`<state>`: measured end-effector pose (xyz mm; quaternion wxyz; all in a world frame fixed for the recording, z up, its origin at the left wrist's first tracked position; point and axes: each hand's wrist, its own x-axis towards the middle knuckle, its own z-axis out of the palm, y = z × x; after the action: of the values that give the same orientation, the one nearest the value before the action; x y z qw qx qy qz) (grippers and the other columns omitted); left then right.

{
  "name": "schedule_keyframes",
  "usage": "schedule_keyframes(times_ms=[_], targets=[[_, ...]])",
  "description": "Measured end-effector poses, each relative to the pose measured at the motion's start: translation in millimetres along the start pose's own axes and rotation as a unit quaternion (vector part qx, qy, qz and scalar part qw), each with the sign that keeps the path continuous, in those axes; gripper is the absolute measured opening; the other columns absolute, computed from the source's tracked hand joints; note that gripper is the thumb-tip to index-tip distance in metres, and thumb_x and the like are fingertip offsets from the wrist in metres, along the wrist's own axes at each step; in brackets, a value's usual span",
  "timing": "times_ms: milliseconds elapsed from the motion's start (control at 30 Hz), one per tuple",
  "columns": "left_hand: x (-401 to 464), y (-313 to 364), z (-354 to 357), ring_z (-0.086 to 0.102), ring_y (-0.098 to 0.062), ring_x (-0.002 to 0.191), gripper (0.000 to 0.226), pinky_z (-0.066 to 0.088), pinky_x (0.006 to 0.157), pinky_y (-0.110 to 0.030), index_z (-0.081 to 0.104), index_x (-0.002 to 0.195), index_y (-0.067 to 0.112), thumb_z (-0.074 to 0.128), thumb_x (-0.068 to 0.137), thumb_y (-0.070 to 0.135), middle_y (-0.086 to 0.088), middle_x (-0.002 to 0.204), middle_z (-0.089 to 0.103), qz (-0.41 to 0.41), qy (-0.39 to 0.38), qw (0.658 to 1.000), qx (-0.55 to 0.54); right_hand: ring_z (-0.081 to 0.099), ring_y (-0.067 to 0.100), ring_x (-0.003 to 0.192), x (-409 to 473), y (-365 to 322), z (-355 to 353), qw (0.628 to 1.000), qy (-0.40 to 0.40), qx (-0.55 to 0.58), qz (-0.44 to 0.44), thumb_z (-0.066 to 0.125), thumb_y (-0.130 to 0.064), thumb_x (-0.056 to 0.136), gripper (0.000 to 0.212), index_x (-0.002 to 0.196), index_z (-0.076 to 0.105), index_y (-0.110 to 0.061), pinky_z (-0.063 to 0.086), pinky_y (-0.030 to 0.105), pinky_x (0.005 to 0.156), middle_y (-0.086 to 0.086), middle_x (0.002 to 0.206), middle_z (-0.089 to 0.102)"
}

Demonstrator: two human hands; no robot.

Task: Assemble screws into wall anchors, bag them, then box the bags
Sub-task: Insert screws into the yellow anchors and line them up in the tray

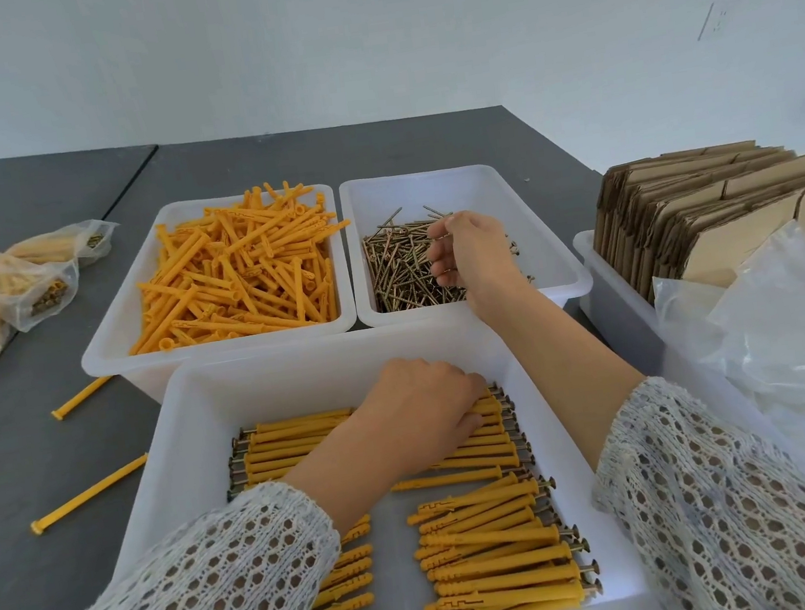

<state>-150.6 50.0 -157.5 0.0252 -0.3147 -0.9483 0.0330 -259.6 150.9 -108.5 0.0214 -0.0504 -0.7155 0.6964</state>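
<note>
A near white bin [187, 435] holds rows of assembled yellow anchors with screws [494, 548]. My left hand [424, 404] lies on the far row, fingers curled over an anchor there. Behind stand two white bins. The left one [105, 354] is heaped with loose yellow anchors [243, 274]. The right one [528, 186] holds loose brass screws [401, 269]. My right hand [470, 255] is down in the screw bin, fingers curled among the screws; its palm side is hidden.
Filled bags of anchors [29, 287] lie at the far left on the grey table. Two stray anchors [79, 393] [87, 494] lie left of the near bin. At right, a bin holds flattened cardboard boxes [715, 207] and empty clear plastic bags [803, 334].
</note>
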Motion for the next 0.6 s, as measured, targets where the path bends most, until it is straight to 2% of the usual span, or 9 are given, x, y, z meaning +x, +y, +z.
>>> schedule_keyframes(times_ms=[133,333,600], targets=[[-0.3,1.4,-0.8,0.061,-0.024,0.083,0.028,0.038,0.06,-0.033,0.053,0.107,0.021,0.04,0.103,0.046,0.001,0.098,0.062,0.001,0.0,1.0,-0.008,0.053,0.008,0.044,-0.3,0.0,-0.2,1.0,-0.001,-0.003,-0.003,0.034,-0.01,0.1,0.032,0.088,0.063,-0.012,0.047,0.021,0.045,-0.001,0.058,0.06],[-2.1,1.4,-1.5,0.054,-0.021,0.073,0.026,0.037,0.059,-0.032,0.039,0.087,0.025,0.044,0.1,0.047,0.003,0.088,0.059,-0.002,0.003,0.999,-0.05,0.051,0.008,0.042,-1.2,0.9,-0.1,1.0,-0.012,0.0,-0.01,0.033,-0.009,0.1,0.032,0.085,0.062,-0.011,0.045,0.02,0.043,-0.002,0.056,0.059],[-2.6,3.4,-2.7,0.045,-0.018,0.067,0.024,0.034,0.058,-0.031,0.036,0.088,0.025,0.043,0.101,0.044,0.003,0.089,0.055,0.003,0.007,0.999,-0.052,0.051,0.009,0.044,-3.2,0.8,-0.2,1.0,-0.022,-0.014,-0.017,0.034,-0.008,0.099,0.031,0.084,0.061,-0.011,0.044,0.021,0.043,0.001,0.062,0.059]])
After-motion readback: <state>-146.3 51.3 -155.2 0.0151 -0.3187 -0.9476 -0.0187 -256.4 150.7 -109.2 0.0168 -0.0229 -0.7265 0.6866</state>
